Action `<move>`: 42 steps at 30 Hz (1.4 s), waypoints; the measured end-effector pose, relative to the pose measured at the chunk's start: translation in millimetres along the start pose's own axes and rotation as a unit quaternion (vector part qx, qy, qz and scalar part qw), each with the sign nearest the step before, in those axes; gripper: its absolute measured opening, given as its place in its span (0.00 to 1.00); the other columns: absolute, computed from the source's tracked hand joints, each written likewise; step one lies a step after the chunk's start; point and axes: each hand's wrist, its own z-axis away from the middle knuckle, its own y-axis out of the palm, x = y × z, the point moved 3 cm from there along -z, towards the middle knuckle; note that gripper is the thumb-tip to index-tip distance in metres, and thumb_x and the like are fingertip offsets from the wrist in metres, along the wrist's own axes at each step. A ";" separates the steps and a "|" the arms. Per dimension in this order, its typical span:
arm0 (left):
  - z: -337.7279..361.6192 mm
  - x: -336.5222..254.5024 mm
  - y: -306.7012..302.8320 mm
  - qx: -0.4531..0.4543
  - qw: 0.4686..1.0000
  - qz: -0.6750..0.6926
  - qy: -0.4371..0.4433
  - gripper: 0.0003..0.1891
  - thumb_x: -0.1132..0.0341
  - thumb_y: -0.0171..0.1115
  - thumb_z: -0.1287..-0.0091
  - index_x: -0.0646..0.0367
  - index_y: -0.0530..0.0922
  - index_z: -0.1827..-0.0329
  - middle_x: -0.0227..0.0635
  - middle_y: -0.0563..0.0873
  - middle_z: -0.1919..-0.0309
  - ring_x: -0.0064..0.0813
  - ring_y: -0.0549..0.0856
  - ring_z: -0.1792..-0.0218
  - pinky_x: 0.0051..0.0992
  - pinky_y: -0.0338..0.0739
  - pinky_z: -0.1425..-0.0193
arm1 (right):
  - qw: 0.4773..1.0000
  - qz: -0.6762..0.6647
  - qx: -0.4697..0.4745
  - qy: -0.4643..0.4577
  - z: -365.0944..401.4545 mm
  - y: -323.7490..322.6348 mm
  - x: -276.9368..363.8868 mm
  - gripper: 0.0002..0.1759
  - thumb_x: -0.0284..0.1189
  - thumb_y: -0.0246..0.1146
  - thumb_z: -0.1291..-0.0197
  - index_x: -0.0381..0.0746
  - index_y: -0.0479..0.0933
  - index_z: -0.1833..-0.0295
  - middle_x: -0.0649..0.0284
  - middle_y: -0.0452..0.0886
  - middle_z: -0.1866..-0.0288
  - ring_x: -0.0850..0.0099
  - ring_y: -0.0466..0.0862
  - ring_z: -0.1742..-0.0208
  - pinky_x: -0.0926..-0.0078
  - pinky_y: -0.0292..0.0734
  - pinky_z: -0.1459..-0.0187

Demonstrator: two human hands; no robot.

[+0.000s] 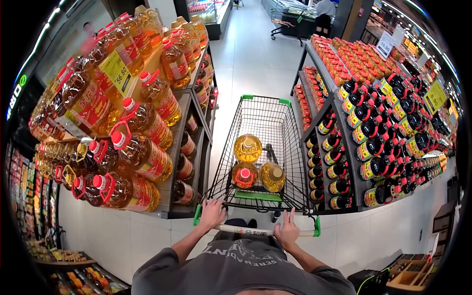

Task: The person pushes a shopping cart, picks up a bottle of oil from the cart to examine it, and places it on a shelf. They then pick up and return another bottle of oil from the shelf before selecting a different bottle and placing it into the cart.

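1. Cart [231, 147] right in front of me, mid-aisle, nose pointing straight down the tiled floor [248, 59]!
2. Left hand [212, 214] is clenched round the handle [255, 230], close to its green end cap.
3. Right hand [286, 230] lies on the same bar near the other end, palm down, fingers stretched forward and loose, not curled.
4. There's print along the handle, too small for me to read.
5. Three oil jugs [248, 147] ride in the basket: two yellow caps, one red.
6. On my left, a yellow price tag [116, 70] reads 56.80, hung among stacked oil bottles [142, 155] with red labels.
7. On my right, dark bottles [378, 132] with red caps fill the shelves; a yellow sign [435, 96] above them is unreadable from here.
8. Room check: both shelf corners sit near the cart's sides, and the left gap looks a touch wider.
9. Ahead the aisle is open, with another trolley [285, 22] parked well away at the far end.
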 end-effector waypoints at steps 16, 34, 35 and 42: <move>-90.0 5.8 -16.3 -0.025 0.999 0.010 -0.037 0.15 0.62 0.62 0.36 0.56 0.80 0.48 0.41 0.85 0.54 0.39 0.79 0.44 0.51 0.59 0.28 | 0.998 0.031 0.046 -0.015 -108.1 21.5 -6.3 0.20 0.37 0.61 0.51 0.41 0.86 0.54 0.43 0.64 0.25 0.50 0.86 0.73 0.57 0.81 0.70; -222.5 61.2 -32.7 -0.029 0.999 0.015 -0.034 0.16 0.61 0.62 0.35 0.55 0.80 0.46 0.40 0.85 0.53 0.39 0.79 0.43 0.53 0.58 0.27 | 0.999 0.026 0.015 -0.025 -247.9 65.1 15.1 0.08 0.32 0.63 0.53 0.41 0.82 0.69 0.43 0.70 0.28 0.48 0.85 0.74 0.54 0.81 0.71; -231.1 63.3 -34.7 -0.031 0.999 0.018 -0.033 0.16 0.61 0.62 0.35 0.56 0.80 0.46 0.40 0.85 0.53 0.39 0.79 0.43 0.53 0.58 0.27 | 0.999 0.023 0.009 -0.027 -257.1 66.3 18.2 0.08 0.32 0.62 0.53 0.41 0.82 0.70 0.44 0.70 0.29 0.48 0.85 0.74 0.54 0.81 0.71; -292.9 84.6 -45.7 -0.003 0.999 -0.009 -0.045 0.19 0.59 0.61 0.35 0.58 0.77 0.44 0.42 0.84 0.49 0.40 0.77 0.39 0.55 0.55 0.25 | 0.999 0.017 0.039 0.004 -323.7 74.5 41.3 0.11 0.35 0.60 0.49 0.39 0.81 0.70 0.46 0.70 0.29 0.44 0.85 0.68 0.51 0.81 0.62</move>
